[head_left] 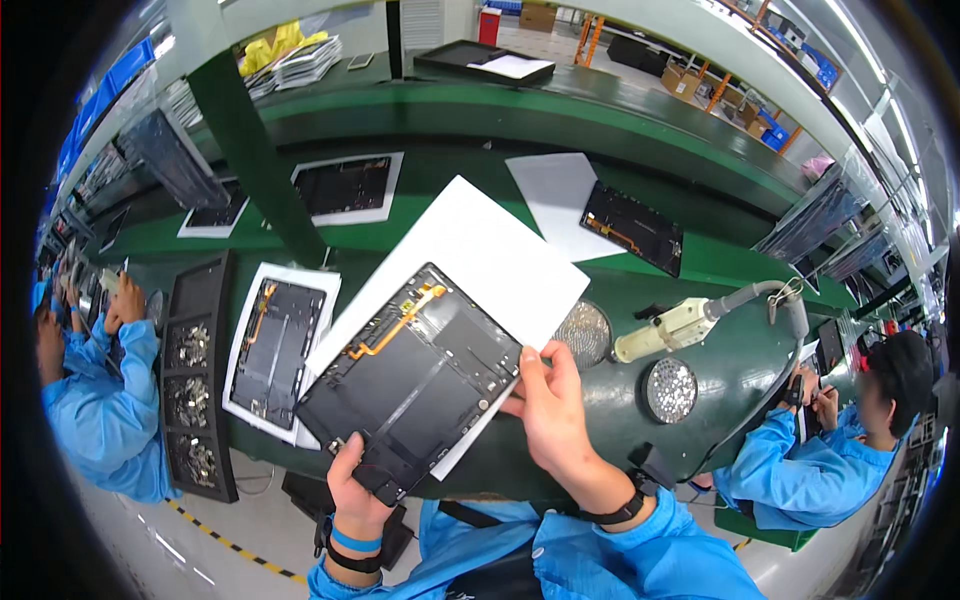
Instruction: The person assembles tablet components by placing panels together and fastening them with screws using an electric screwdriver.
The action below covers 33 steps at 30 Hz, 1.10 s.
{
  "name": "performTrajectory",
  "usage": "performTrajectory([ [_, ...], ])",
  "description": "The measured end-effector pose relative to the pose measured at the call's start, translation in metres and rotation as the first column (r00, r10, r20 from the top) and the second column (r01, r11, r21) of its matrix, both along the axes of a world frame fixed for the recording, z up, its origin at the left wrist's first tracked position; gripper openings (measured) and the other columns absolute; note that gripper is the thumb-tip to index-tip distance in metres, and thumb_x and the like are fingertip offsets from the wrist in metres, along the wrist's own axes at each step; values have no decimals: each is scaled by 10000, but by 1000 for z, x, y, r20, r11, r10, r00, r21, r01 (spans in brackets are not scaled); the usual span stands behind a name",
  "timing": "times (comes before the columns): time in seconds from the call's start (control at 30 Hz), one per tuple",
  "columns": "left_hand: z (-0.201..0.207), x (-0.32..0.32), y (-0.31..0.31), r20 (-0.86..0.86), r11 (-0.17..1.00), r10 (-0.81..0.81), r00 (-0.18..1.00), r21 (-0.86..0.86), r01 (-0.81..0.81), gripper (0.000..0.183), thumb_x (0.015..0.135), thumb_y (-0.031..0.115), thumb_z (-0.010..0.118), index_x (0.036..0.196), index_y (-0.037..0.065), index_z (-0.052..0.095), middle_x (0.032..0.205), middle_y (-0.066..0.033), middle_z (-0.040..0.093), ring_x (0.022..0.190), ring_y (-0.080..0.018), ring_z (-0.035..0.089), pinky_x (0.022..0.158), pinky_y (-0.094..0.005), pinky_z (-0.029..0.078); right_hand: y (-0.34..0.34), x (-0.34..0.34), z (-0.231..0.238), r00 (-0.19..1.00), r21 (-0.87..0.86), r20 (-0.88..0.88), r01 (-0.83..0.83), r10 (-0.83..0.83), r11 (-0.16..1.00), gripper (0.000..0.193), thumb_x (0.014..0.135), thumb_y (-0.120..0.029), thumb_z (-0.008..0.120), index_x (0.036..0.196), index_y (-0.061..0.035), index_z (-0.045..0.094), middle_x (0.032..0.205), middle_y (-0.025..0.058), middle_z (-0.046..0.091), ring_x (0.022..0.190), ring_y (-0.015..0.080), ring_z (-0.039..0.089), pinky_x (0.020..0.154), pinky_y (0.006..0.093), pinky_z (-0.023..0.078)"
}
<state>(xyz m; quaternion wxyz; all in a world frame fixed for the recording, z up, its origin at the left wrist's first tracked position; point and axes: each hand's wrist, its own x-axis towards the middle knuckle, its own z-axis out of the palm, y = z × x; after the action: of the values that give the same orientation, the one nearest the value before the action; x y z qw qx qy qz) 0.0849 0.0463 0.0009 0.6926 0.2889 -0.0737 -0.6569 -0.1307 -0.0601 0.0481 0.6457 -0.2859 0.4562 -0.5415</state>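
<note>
A black tablet back housing (pixel 415 385) with an orange flex cable is tilted in front of me, held between both hands. My left hand (pixel 357 490) grips its lower left corner, thumb on top. At its right edge my right hand (pixel 553 405) is closed, thumb on the upper face and fingers underneath. Under the housing lies a white sheet (pixel 475 235); whether my right fingers also hold the sheet is hidden. Another open housing (pixel 275 345) rests on white paper to the left. A cream handheld tool (pixel 668 330) with a grey hose lies right of my right hand.
Two round dishes, one beside the tool (pixel 585 332) and one below it (pixel 672 390), stand on the green bench (pixel 600 455). A black compartment tray (pixel 192 410) of small metal parts is at left. Another housing (pixel 635 228) lies farther back. Co-workers in blue sit on both sides.
</note>
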Motion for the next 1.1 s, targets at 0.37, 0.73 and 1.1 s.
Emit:
performTrajectory([
  [0.37, -14, 11, 32, 65, 951, -260, 963, 188, 244, 531, 925, 54, 639, 1426, -89, 537, 1325, -220, 688, 1181, -345, 710, 1032, -467, 585, 61, -76, 32, 197, -205, -971, -370, -139, 906, 366, 986, -250, 713, 1160, 36, 565, 962, 211, 646, 898, 412, 665, 741, 484, 526],
  [0.73, -15, -23, -15, 381, 880, -472, 795, 260, 397, 303, 1000, 31, 656, 1290, -56, 651, 1184, -129, 755, 1034, -166, 732, 945, -309, 581, 112, -149, -54, 803, 103, -573, -128, 164, 986, 313, 1160, -221, 394, 1034, 1, 575, 695, 57, 679, 507, 94, 646, 450, 230, 496],
  [1.1, -1, -53, -10, 943, 939, -331, -21, 331, 89, 462, 902, 17, 797, 1319, -73, 618, 1031, -126, 754, 951, -175, 733, 737, -285, 615, 119, -147, -71, 471, 74, -875, -108, 116, 991, 216, 1106, -207, 536, 1068, 0, 584, 716, 104, 679, 570, 233, 683, 521, 350, 545],
])
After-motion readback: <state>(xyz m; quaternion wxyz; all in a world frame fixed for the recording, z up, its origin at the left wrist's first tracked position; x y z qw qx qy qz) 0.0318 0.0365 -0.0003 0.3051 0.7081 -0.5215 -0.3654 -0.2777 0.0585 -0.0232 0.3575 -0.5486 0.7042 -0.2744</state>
